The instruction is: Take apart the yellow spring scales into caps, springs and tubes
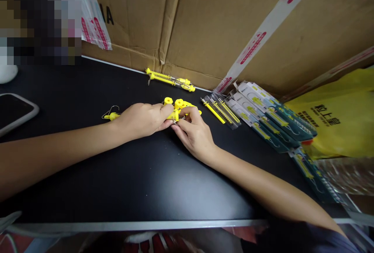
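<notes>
A black table (146,183) bears yellow tubes (168,80), clear packets (223,109), printed boxes (264,115).

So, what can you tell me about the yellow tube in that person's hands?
The yellow tube looks like plastic, slim, with a thin metal-looking wire hook at its left tip and a wider collar towards the right. It lies roughly crosswise in the view, over the black table. The left hand grips it, hiding its middle; the right hand has its fingertips at the collar end.

The left hand (144,118) curls closed beside the right hand (196,134), fingers (189,111) bent.
</notes>
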`<state>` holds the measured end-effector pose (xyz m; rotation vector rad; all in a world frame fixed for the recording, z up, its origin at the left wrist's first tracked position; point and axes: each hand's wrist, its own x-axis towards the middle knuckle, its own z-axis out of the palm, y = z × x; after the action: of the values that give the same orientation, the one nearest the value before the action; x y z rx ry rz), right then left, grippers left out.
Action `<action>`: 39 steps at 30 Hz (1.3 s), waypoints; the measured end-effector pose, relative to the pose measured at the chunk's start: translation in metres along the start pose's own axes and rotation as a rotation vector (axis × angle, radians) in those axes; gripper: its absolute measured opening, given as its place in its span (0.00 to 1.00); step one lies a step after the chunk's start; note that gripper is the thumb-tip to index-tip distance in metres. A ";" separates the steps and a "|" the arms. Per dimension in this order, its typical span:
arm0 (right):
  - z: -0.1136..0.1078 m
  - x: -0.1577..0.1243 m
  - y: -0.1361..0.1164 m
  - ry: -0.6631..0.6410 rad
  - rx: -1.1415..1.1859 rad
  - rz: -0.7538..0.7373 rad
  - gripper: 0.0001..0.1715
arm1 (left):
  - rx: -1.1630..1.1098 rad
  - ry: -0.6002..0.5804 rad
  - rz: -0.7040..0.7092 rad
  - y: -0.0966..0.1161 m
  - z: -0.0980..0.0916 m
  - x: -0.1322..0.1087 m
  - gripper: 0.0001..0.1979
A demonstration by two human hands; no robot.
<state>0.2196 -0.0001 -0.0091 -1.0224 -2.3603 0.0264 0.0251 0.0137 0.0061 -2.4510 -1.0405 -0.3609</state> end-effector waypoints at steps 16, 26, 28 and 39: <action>-0.001 -0.002 -0.005 0.116 0.119 -0.080 0.14 | -0.069 -0.083 -0.045 0.002 0.000 -0.002 0.10; 0.000 0.006 0.004 0.012 0.666 0.073 0.09 | -0.090 0.177 0.047 0.008 -0.007 -0.004 0.13; 0.000 0.006 0.004 0.009 0.701 0.065 0.11 | -0.127 0.183 0.053 0.008 -0.007 -0.003 0.12; 0.004 -0.007 0.001 0.086 0.650 0.026 0.09 | -0.243 0.284 0.045 0.011 -0.014 -0.003 0.12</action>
<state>0.2220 -0.0038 -0.0161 -0.7087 -2.0352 0.6945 0.0302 -0.0012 0.0136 -2.5291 -0.8614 -0.8371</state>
